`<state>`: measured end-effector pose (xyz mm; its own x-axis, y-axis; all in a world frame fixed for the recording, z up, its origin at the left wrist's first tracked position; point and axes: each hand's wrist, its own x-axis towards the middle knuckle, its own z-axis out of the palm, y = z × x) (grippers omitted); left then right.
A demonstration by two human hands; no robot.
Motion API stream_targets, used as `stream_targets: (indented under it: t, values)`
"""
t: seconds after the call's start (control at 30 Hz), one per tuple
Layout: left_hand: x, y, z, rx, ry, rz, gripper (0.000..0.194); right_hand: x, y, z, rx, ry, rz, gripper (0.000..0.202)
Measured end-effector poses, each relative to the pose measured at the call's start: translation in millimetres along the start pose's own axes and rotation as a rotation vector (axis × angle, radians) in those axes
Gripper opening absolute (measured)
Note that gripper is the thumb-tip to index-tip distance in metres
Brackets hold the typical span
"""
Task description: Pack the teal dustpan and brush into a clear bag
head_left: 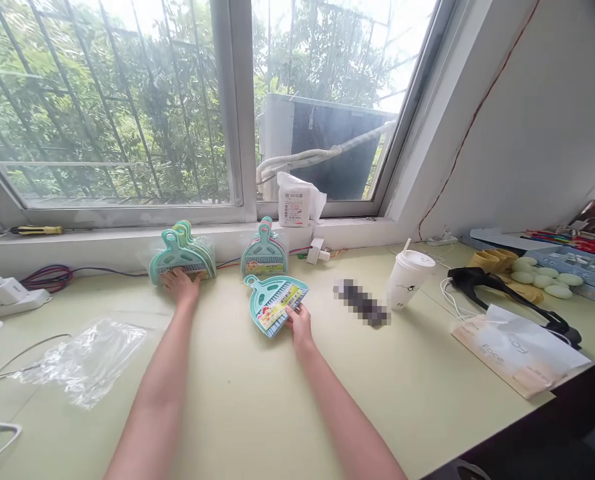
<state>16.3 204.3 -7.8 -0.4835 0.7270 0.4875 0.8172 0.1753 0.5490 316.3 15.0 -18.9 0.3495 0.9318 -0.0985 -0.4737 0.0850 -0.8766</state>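
Note:
A small teal dustpan-and-brush set [273,301] with a printed label is tilted over the table. My right hand [300,325] pinches its lower right edge. My left hand [180,285] reaches to a row of similar bagged sets [170,257] leaning by the window sill. Its fingers are spread and lie against the front teal one; part of the fingertips blends into the brush and label. Between the hands, farther back, another upright stack of dustpan sets [264,257] leans against the sill, just behind the one I hold.
Crumpled clear plastic bags [94,360] and white cables lie at left, near a power strip [12,297]. On the right stand a lidded cup [408,280], a tissue pack [520,350] and a black strap [512,303]. A screwdriver [37,230] and white package [297,202] rest on the sill.

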Motion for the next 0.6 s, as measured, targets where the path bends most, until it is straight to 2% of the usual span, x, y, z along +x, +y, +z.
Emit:
stream_targets:
  t: [0.17, 0.23, 0.33, 0.4, 0.47, 0.53, 0.6]
  values:
    - [-8, -1, -23.0, -0.138, 0.091, 0.095, 0.025, -3, -2, 1, 0.019, -0.005, -0.009, 0.039]
    - [-18, 7, -31.9, -0.199, 0.119, 0.161, 0.024, -4, -2, 1, 0.025, -0.010, -0.013, 0.038]
    - [-40, 27, -41.0, -0.285, 0.096, 0.212, 0.020, -6, -4, 1, 0.030, -0.012, -0.009, 0.036]
    - [-56, 39, -44.3, -0.335, 0.097, 0.158, 0.022, -10, -6, 0, 0.032, -0.001, 0.000, 0.034]
    - [-64, 43, -46.4, -0.353, 0.138, 0.046, 0.030, -14, -9, -1, 0.032, 0.009, 0.014, 0.033]
    - [-60, 40, -47.9, -0.337, 0.162, -0.033, 0.036, -19, -11, -3, 0.038, 0.011, 0.026, 0.033]
    - [-44, 32, -49.1, -0.303, 0.124, -0.031, 0.040, -21, -12, -4, 0.048, 0.009, 0.029, 0.034]
